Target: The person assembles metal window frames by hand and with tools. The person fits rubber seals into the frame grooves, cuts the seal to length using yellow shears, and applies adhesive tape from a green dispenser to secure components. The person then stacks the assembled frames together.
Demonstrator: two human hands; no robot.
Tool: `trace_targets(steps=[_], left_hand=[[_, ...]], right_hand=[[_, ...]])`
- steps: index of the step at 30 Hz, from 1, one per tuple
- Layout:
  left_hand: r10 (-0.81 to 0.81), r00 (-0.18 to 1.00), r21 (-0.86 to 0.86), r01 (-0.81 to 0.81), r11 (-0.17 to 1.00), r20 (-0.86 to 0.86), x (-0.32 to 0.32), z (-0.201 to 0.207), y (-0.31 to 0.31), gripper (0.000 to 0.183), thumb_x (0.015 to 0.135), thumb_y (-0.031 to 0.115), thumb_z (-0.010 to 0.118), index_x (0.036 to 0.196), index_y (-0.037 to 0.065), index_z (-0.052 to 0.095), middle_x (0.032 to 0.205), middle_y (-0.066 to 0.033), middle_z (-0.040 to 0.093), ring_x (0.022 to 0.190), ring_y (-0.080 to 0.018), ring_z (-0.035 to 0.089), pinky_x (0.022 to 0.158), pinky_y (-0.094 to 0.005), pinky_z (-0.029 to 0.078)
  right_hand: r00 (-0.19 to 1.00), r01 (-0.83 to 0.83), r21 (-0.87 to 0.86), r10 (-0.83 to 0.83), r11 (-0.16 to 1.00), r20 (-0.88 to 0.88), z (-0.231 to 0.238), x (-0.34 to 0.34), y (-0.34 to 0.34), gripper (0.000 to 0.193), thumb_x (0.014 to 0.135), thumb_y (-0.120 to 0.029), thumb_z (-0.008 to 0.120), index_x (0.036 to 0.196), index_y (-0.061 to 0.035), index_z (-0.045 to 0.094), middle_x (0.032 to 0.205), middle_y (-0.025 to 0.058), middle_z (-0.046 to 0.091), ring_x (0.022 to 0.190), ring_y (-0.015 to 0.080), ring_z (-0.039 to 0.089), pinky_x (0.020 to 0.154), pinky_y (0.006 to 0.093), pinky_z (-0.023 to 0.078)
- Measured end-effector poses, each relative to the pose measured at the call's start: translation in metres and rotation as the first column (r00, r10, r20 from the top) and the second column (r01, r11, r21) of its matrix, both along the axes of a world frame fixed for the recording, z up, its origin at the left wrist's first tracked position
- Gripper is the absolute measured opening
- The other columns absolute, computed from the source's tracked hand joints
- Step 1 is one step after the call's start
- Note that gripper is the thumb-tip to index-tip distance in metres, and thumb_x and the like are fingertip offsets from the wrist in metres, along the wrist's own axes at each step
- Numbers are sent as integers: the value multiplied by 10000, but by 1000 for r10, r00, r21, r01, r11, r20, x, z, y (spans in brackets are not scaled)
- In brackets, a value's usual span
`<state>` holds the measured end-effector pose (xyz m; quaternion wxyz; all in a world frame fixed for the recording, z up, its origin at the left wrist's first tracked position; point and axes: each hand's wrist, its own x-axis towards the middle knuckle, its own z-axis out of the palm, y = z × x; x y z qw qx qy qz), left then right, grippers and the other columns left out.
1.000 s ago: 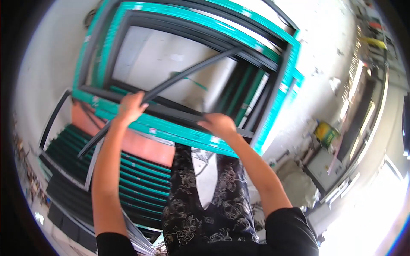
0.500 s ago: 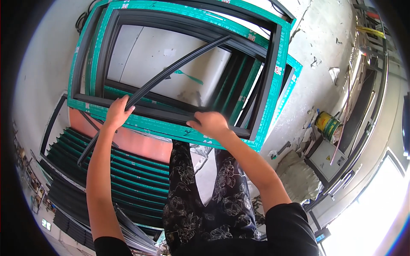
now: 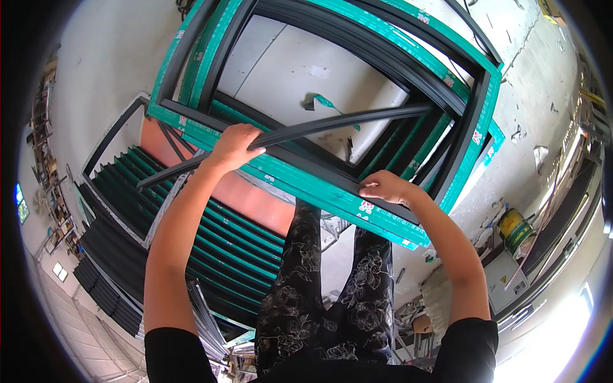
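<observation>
Trousers (image 3: 300,268), black with a pale floral pattern, are being shown nearest, below the front frame (image 3: 319,191), toward which two bare forearms are being extended from black sleeves (image 3: 179,351). The front frame, dark with bright green film along its faces, is being seen aslant, its lower bar being sloped down toward the right. At the left part of this bar, a long dark strip (image 3: 345,119) is being clasped by the left hand (image 3: 235,150), the fingers being closed around it; whether the bar beneath is also being touched cannot be told. One end of the strip is being carried across the opening of the front frame toward its right side, the other below its lower left corner. Toward the right end of the bar, the inner edge is being clamped by the right hand (image 3: 391,186), whose curled fingertips are being partly hidden. Below and left of the front frame, an orange panel (image 3: 255,204) is being partly covered, and green-edged dark profiles (image 3: 223,255) are being crossed by the left forearm. Behind it, further frames (image 3: 497,135) are being overlapped. Through its opening, a green scrap (image 3: 325,102) is being revealed. Farther off, to its lower right, a yellow-and-green bucket (image 3: 516,228) is being displayed near a grey box (image 3: 507,281); far to its left, crowded shelves (image 3: 57,204) are being shown.
</observation>
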<state>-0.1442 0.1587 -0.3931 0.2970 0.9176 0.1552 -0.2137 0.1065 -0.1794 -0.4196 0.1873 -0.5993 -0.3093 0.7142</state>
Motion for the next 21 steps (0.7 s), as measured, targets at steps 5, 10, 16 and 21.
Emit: trace_targets(steps=[5, 10, 16, 21], left_hand=[[-73, 990, -3, 74, 997, 118, -13, 12, -1, 551, 659, 223, 833, 1153, 70, 643, 1113, -105, 630, 1080, -325, 575, 937, -456, 453], [-102, 989, 17, 100, 995, 109, -21, 8, -2, 715, 548, 257, 870, 1198, 83, 626, 1137, -116, 604, 1117, -327, 559, 953, -463, 444], [-207, 961, 201, 170, 965, 184, -28, 3, -7, 783, 507, 167, 885, 1214, 84, 559, 1148, -118, 561, 1148, -322, 534, 1094, -477, 389], [-283, 945, 366, 208, 907, 164, -35, -8, -8, 479, 640, 100, 726, 1096, 55, 586, 1073, -103, 586, 1065, -284, 573, 1014, -425, 466]], right_hand=[[1000, 13, -70, -12, 997, 16, 10, -5, 4, 368, 835, -286, 721, 1032, 24, 704, 899, 177, 710, 848, 262, 670, 771, 360, 506], [997, -12, -35, 15, 999, 79, 23, -11, 7, 307, 849, -257, 683, 945, 35, 685, 837, 201, 676, 753, 254, 656, 704, 375, 495], [990, -19, -80, 30, 997, 140, 46, -11, 17, 238, 857, -181, 643, 911, 50, 650, 726, 171, 629, 652, 208, 600, 632, 360, 464], [947, -101, 44, 83, 994, 309, 52, -19, 16, 219, 847, -197, 647, 939, 1, 665, 841, 235, 606, 841, 405, 601, 739, 467, 459]])
